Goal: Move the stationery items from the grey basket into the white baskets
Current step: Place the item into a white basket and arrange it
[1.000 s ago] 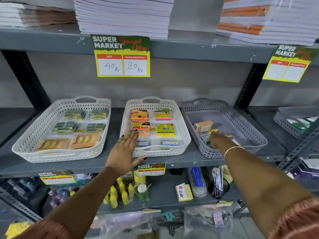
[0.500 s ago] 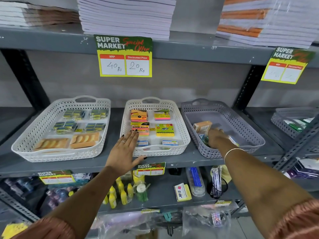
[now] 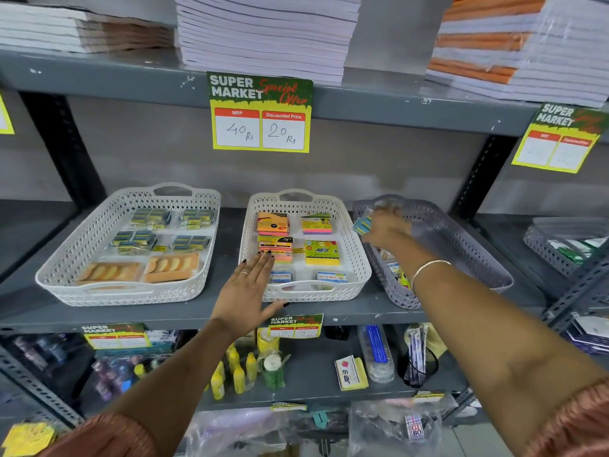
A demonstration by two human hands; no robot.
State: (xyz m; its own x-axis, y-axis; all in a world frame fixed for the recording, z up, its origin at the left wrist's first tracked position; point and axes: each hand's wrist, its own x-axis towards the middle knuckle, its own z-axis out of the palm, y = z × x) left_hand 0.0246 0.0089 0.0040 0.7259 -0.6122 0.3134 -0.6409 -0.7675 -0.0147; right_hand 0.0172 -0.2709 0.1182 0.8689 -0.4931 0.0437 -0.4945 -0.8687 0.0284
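Observation:
On the middle shelf stand a grey basket (image 3: 461, 245) at the right and two white baskets, one in the middle (image 3: 354, 255) and one at the left (image 3: 82, 245). My right hand (image 3: 385, 230) is raised over the grey basket's left rim, shut on a small blue-and-yellow packet (image 3: 362, 224). A few small packs (image 3: 397, 272) still lie in the grey basket, partly hidden by my forearm. My left hand (image 3: 248, 291) rests flat, fingers apart, on the middle basket's front left corner. That basket holds sticky-note pads (image 3: 321, 252); the left one holds staple boxes and orange packs.
A price sign (image 3: 260, 112) hangs from the upper shelf, which carries stacks of notebooks. Another grey basket (image 3: 560, 245) sits at the far right. The lower shelf holds glue bottles (image 3: 235, 374), a mesh cup and packets. Dark uprights frame the bay.
My right hand has lifted out of the grey basket's front with a blue-and-yellow packet and moved up and left toward the middle white basket. My left hand has stayed put.

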